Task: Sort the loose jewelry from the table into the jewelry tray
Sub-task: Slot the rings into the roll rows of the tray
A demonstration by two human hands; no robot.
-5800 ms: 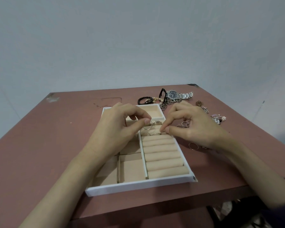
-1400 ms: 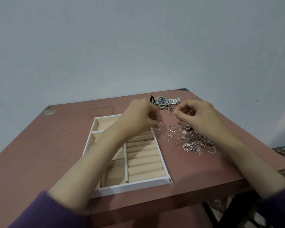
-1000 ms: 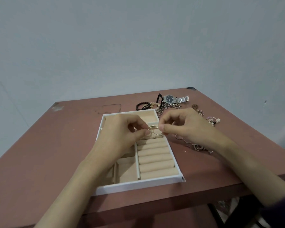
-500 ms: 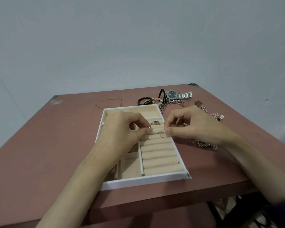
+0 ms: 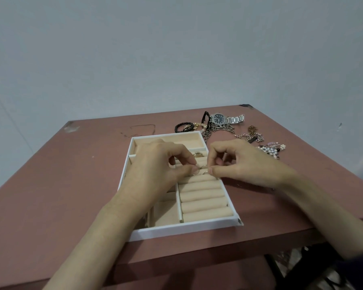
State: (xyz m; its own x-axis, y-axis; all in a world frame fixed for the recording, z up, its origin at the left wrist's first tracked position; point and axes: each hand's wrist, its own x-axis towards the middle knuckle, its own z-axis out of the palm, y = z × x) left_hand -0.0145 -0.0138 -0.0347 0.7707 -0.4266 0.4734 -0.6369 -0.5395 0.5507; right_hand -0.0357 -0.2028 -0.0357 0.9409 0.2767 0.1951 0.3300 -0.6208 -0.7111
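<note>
Pale grey wall stands behind a red-brown table [image 5: 71,185]. A white jewelry tray [image 5: 184,230] sits in the middle of the frame. The left hand [image 5: 159,170] and the right hand [image 5: 245,164] meet just above its soft ring rolls [image 5: 203,197]. Each hand pinches the thin ring [image 5: 202,168] with thumb and first finger, so it sits right between the two grips. It may be one ring or two; I cannot tell. A gold ring [image 5: 198,153] sits in the tray just above the hands. Further up and to the right lie a watch [image 5: 220,118], a black bracelet [image 5: 183,127], chains [image 5: 218,129] and pearls [image 5: 271,149].
</note>
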